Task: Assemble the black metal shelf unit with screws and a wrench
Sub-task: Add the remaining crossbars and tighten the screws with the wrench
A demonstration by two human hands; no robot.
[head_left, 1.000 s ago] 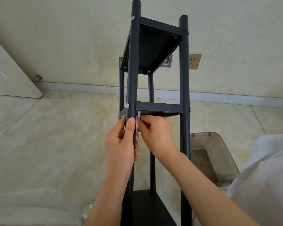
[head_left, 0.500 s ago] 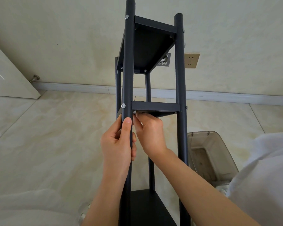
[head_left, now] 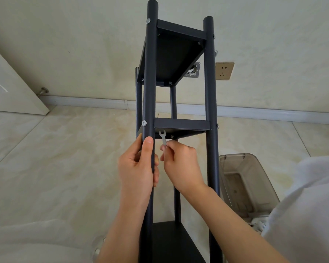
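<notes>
left hand (head_left: 136,168) wraps the shelf unit's front post (head_left: 149,92) — right hand (head_left: 180,164) pinches a small wrench (head_left: 163,137), its open end just under the middle shelf (head_left: 181,124)

Right hand (head_left: 180,162) lowered slightly from underside of middle shelf (head_left: 180,125); small wrench (head_left: 163,137) now exposed at frame centre, open end raised toward shelf edge, previously hidden behind fingers. View shifted slightly.

Both forearms bare, no sleeves, no rings or watch visible; white garment (head_left: 302,205) at lower right.
</notes>
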